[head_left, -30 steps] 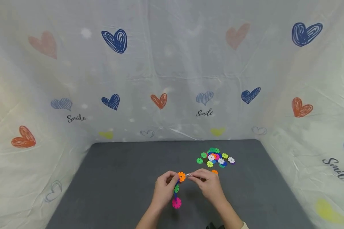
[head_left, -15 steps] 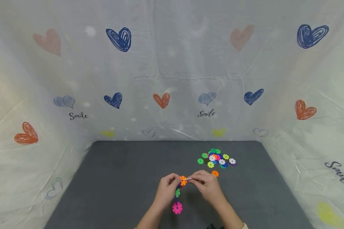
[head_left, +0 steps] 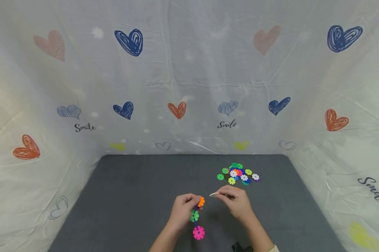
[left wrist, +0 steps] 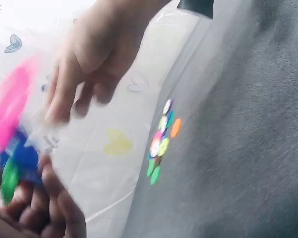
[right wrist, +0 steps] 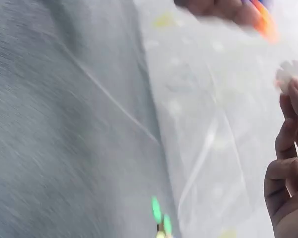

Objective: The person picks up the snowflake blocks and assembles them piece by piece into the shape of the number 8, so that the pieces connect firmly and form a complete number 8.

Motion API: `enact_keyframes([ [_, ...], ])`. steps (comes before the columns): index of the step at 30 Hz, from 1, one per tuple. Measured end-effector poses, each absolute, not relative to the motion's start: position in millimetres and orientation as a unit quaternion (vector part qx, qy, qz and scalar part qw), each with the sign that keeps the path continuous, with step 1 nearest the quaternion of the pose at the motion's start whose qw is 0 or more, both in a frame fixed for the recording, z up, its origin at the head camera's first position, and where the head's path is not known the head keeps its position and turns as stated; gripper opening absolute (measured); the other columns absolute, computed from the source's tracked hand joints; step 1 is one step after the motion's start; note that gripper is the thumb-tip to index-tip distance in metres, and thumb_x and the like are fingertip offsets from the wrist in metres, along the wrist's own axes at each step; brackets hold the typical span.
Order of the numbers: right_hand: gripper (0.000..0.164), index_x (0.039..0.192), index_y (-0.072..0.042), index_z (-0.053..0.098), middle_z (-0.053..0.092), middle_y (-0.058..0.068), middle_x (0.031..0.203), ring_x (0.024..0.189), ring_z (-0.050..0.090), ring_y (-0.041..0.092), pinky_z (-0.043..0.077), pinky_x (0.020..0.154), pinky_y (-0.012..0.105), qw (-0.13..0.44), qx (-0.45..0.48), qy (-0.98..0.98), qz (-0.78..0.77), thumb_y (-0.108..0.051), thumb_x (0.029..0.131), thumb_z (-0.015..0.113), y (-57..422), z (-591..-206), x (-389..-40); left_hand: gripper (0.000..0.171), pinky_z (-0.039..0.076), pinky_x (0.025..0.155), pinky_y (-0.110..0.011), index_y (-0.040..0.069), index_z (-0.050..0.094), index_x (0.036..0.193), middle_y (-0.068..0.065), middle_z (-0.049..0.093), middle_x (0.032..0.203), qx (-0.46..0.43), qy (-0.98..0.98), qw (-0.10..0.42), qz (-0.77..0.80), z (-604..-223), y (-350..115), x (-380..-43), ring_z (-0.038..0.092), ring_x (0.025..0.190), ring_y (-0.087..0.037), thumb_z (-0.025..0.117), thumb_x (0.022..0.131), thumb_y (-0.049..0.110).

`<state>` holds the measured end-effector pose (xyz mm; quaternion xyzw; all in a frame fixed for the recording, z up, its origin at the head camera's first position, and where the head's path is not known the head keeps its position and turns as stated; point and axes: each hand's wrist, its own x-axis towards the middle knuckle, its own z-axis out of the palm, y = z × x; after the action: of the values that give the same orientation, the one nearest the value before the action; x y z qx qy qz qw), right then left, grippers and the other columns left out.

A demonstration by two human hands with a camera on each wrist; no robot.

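Observation:
My left hand (head_left: pixel 183 209) pinches a chain of slotted plastic discs at its top orange disc (head_left: pixel 201 201). Below it hang a green disc (head_left: pixel 194 216) and a pink disc (head_left: pixel 198 232), with blue discs (left wrist: pixel 21 156) between, seen mostly edge-on from the head. Fingers partly cover the orange one. To the right, my right hand (head_left: pixel 236 203) holds a white slotted disc (right wrist: pixel 289 72) between thumb and fingertips. A gap separates this white disc from the chain. The left wrist view is blurred around both hands.
A loose pile of slotted discs (head_left: pixel 233 173) in several colours lies on the dark grey table (head_left: pixel 139 196), toward the back right. One orange disc is mostly hidden behind my right hand. A black object (head_left: pixel 241 247) shows by the right forearm. A heart-printed curtain (head_left: pixel 195 70) encloses the table.
The white disc was against the orange disc before; now my right hand has drawn it away to the right. The chain has sunk slightly and turned in my left hand.

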<state>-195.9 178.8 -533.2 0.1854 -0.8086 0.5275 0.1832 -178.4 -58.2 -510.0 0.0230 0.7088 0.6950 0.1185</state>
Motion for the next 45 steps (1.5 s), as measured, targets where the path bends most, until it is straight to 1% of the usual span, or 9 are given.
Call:
enact_keyframes([
  [5, 0.02, 0.104, -0.001, 0.076, 0.075, 0.011, 0.092, 0.079, 0.066, 0.02, 0.056, 0.069, 0.033, 0.108, -0.076, -0.901, 0.413, -0.017, 0.092, 0.075, 230.0, -550.3, -221.0, 0.035, 0.053, 0.069, -0.027, 0.001, 0.074, 0.103, -0.009, 0.072, 0.092, -0.02, 0.72, 0.078, 0.69, -508.9, -69.0, -181.9, 0.064, 0.081, -0.016, 0.062, 0.101, 0.034],
  [9, 0.029, 0.113, 0.005, 0.072, 0.073, 0.02, 0.102, 0.087, 0.065, 0.03, 0.055, 0.08, 0.05, 0.023, -0.112, -0.933, 0.341, -0.019, 0.095, 0.07, 259.1, -566.6, -240.7, 0.037, 0.052, 0.075, -0.028, 0.005, 0.076, 0.107, -0.006, 0.072, 0.102, -0.044, 0.735, 0.075, 0.673, -511.4, -71.7, -182.4, 0.06, 0.088, -0.015, 0.066, 0.098, 0.04],
  [13, 0.035, 0.117, 0.003, 0.07, 0.07, 0.022, 0.104, 0.089, 0.063, 0.037, 0.052, 0.08, 0.054, 0.057, -0.156, -0.936, 0.31, -0.025, 0.097, 0.068, 277.6, -573.2, -257.5, 0.035, 0.052, 0.07, -0.028, 0.003, 0.075, 0.106, -0.008, 0.072, 0.098, -0.047, 0.737, 0.076, 0.67, -513.9, -71.7, -181.1, 0.062, 0.082, -0.015, 0.066, 0.099, 0.036],
  [18, 0.044, 0.131, 0.002, 0.063, 0.063, 0.028, 0.127, 0.114, 0.059, 0.048, 0.049, 0.092, 0.06, 0.065, -0.21, -0.933, 0.284, -0.028, 0.099, 0.065, 296.2, -577.6, -270.5, 0.031, 0.051, 0.065, -0.03, 0.0, 0.073, 0.102, -0.011, 0.074, 0.092, -0.024, 0.733, 0.098, 0.673, -513.5, -71.1, -179.5, 0.062, 0.074, -0.014, 0.062, 0.102, 0.029],
  [21, 0.038, 0.124, 0.002, 0.068, 0.064, 0.028, 0.124, 0.115, 0.057, 0.048, 0.046, 0.094, 0.061, 0.071, -0.212, -0.928, 0.299, -0.024, 0.097, 0.068, 300.2, -578.3, -269.7, 0.029, 0.048, 0.064, -0.03, -0.002, 0.072, 0.103, -0.01, 0.073, 0.09, -0.02, 0.729, 0.104, 0.676, -512.2, -70.3, -178.9, 0.058, 0.072, -0.012, 0.059, 0.103, 0.023],
  [26, 0.027, 0.103, -0.001, 0.073, 0.071, 0.019, 0.099, 0.091, 0.06, 0.034, 0.049, 0.077, 0.046, 0.097, -0.177, -0.903, 0.381, -0.027, 0.095, 0.073, 286.7, -572.4, -256.7, 0.027, 0.051, 0.067, -0.027, -0.004, 0.072, 0.106, -0.013, 0.074, 0.093, -0.015, 0.721, 0.095, 0.687, -511.4, -68.9, -178.3, 0.063, 0.076, -0.012, 0.057, 0.104, 0.019],
  [32, 0.013, 0.101, -0.005, 0.068, 0.07, 0.008, 0.087, 0.072, 0.059, 0.013, 0.048, 0.06, 0.026, 0.064, -0.003, -0.826, 0.559, -0.017, 0.097, 0.069, 198.6, -534.2, -209.1, 0.031, 0.053, 0.073, -0.03, 0.002, 0.075, 0.101, -0.015, 0.076, 0.092, -0.018, 0.733, 0.073, 0.676, -512.1, -67.4, -176.9, 0.064, 0.081, -0.015, 0.064, 0.101, 0.03],
  [37, 0.007, 0.091, -0.023, 0.068, 0.07, -0.004, 0.079, 0.067, 0.06, 0.006, 0.051, 0.058, 0.023, 0.164, 0.09, -0.821, 0.539, -0.019, 0.092, 0.075, 135.3, -525.4, -177.0, 0.031, 0.054, 0.073, -0.033, 0.003, 0.076, 0.1, -0.017, 0.074, 0.089, -0.015, 0.739, 0.066, 0.67, -509.3, -63.4, -176.1, 0.063, 0.079, -0.017, 0.064, 0.1, 0.032],
  [45, 0.008, 0.093, -0.023, 0.072, 0.074, 0.0, 0.083, 0.07, 0.066, 0.008, 0.051, 0.055, 0.024, 0.156, 0.136, -0.788, 0.58, -0.016, 0.091, 0.075, 130.6, -525.7, -173.9, 0.029, 0.052, 0.069, -0.028, 0.0, 0.076, 0.099, -0.01, 0.073, 0.084, 0.012, 0.737, 0.093, 0.669, -503.6, -61.1, -174.3, 0.062, 0.078, -0.017, 0.062, 0.102, 0.025],
])
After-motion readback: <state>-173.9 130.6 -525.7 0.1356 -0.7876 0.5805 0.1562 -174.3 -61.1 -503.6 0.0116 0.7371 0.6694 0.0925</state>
